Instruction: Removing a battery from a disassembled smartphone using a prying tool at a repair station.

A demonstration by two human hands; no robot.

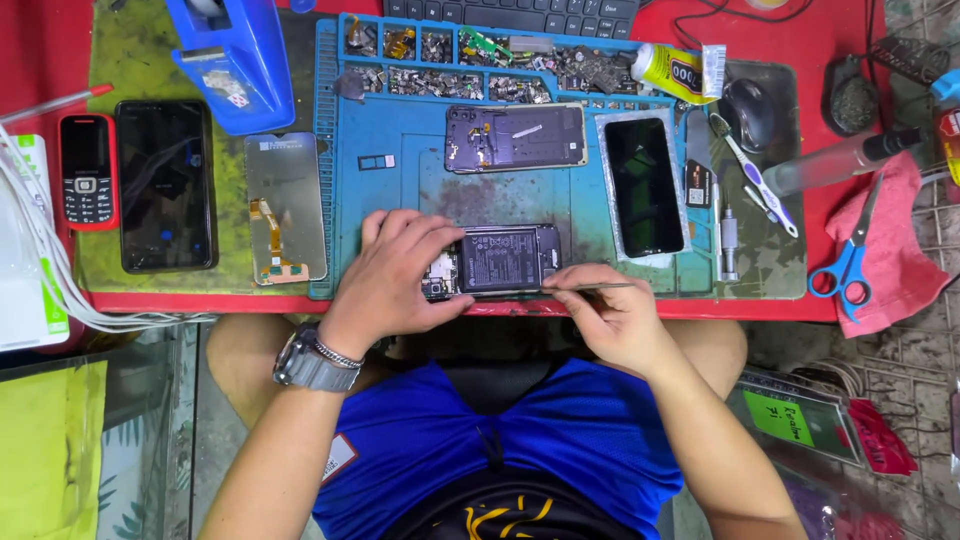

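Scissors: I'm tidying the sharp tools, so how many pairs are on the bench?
1: the blue-handled scissors lie at the right end of the red bench, on a pink cloth. Others may be hidden outside the view.

A: Count around the blue mat [400, 165]?

B: Phones: one opened [497, 260] at the mat's near edge, one red keypad phone [87, 170] and one black slab [166, 185] left of it. Two.

A: Loose parts?

B: One back cover [515, 137] and one screen [645, 187] on the mat, one display panel [287, 208] at its left edge.

A: Tools?

B: One scissors [850, 260], one toothbrush [755, 180], one glue tube [680, 72], right of the mat.
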